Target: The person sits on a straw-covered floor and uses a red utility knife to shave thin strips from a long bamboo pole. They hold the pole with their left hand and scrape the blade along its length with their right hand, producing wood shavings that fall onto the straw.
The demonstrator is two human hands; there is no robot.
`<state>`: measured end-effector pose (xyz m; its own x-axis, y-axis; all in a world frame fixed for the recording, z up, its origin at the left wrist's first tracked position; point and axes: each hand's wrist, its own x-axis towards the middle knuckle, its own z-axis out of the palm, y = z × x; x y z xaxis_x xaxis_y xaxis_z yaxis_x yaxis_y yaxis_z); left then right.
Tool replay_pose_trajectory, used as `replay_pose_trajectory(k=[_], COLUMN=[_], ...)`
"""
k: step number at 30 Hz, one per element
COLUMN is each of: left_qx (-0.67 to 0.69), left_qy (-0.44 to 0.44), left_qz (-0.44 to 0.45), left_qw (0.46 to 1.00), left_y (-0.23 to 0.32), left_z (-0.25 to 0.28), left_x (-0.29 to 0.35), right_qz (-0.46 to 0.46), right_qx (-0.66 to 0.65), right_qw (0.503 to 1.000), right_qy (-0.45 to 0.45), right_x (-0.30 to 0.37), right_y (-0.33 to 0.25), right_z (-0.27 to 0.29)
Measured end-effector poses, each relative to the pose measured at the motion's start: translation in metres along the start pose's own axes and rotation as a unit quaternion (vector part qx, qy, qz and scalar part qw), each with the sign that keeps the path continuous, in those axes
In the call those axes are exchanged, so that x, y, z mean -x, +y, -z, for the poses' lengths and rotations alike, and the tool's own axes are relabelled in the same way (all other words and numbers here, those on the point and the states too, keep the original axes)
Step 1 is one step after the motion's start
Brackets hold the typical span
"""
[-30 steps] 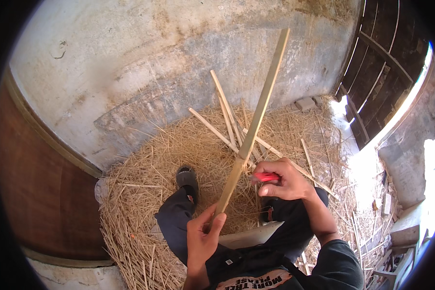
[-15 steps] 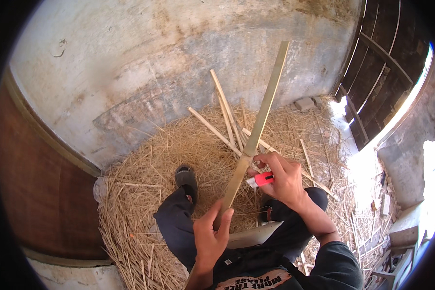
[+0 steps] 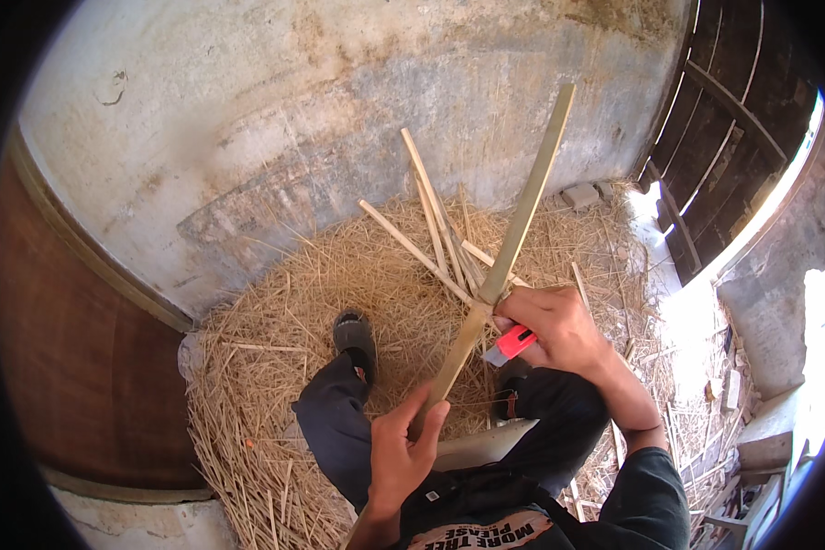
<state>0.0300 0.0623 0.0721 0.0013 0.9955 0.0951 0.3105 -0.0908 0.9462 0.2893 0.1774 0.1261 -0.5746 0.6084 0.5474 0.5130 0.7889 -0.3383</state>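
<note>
A long split bamboo strip [image 3: 529,206] with a joint at its middle slants up and to the right in front of me. My left hand [image 3: 403,454] grips its lower end between thumb and fingers. At the joint, my right hand [image 3: 559,330] is closed around a red utility knife [image 3: 513,344], whose grey tip points down and left. The right fingers lie against the strip just above the joint; some are hidden behind the hand. Beyond the joint, several pale bamboo strips [image 3: 417,249] lean or lie together.
Straw-like shavings [image 3: 275,385] cover the floor around my shoes [image 3: 355,341]. A stained plaster wall [image 3: 321,101] rises ahead, with a brick piece [image 3: 579,195] at its foot. A brown panel [image 3: 92,339] stands left, and dark wooden boards [image 3: 720,137] are at the right.
The bamboo strip has tilted further right, its upper end shifting rightward. My right hand and the knife have moved slightly right; my left hand stays nearly in place.
</note>
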Motion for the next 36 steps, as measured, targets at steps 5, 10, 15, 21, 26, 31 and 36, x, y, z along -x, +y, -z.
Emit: replay_pose_trajectory(k=[5, 10, 15, 21, 26, 31, 36], left_qx=[0.015, 0.008, 0.032, 0.073, 0.141, 0.131, 0.111], left_qy=[-0.034, -0.037, -0.051, -0.067, -0.068, -0.06, -0.054], left_qz=[0.028, 0.027, 0.04, 0.033, 0.053, 0.05, 0.053], left_qw=[0.999, 0.999, 0.997, 0.995, 0.986, 0.988, 0.991], left_y=[0.008, 0.01, 0.012, -0.004, -0.008, -0.004, 0.002], left_z=[0.002, 0.002, 0.006, 0.016, 0.025, 0.023, 0.017], left_x=[0.001, 0.002, 0.004, -0.002, -0.01, -0.011, -0.01], right_qz=[-0.003, 0.011, 0.019, -0.014, -0.153, -0.277, -0.123], right_qx=[-0.096, -0.129, -0.19, -0.272, -0.066, 0.063, -0.09], right_qw=[0.993, 0.986, 0.968, 0.951, 0.976, 0.959, 0.982], right_qy=[-0.063, -0.103, -0.161, -0.144, -0.138, 0.016, 0.115], right_x=[-0.01, -0.021, -0.024, -0.021, 0.005, -0.001, 0.013], right_y=[0.013, 0.015, 0.034, 0.032, 0.047, -0.002, -0.02], right_z=[0.02, 0.035, 0.049, 0.05, 0.047, 0.027, -0.019])
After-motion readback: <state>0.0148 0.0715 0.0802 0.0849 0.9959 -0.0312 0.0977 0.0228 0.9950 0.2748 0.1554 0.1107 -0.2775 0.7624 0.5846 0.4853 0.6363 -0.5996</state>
